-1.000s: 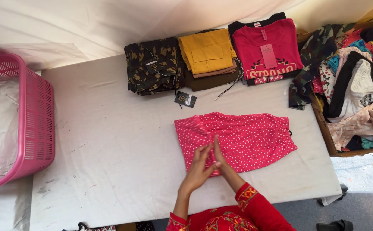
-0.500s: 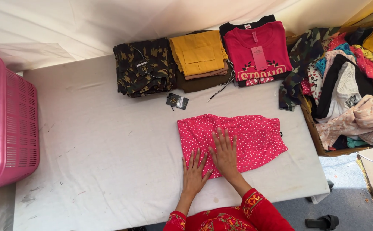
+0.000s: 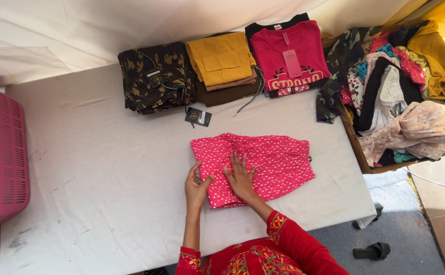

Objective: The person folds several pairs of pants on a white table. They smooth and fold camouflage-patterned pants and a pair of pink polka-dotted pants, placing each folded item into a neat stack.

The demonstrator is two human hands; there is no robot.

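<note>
A pink garment with small white dots (image 3: 268,163) lies folded flat on the white-covered table (image 3: 105,173). My left hand (image 3: 196,184) rests at its left edge, fingers curled on the fabric's border. My right hand (image 3: 241,176) lies palm down on the garment's left half, fingers spread. Both arms come from red embroidered sleeves at the bottom edge.
Folded stacks line the table's far side: camouflage clothes (image 3: 153,76), a mustard and brown pile (image 3: 223,63), a red printed shirt with a pink tag (image 3: 290,53). A black tag (image 3: 198,117) lies loose. A heap of mixed clothes (image 3: 401,91) fills a box at right. A pink basket (image 3: 1,158) stands left.
My hands have parted from a joined position at the garment's near left corner. The left one now sits at the left edge and the right one presses flat on the fabric. The camera shifted.
</note>
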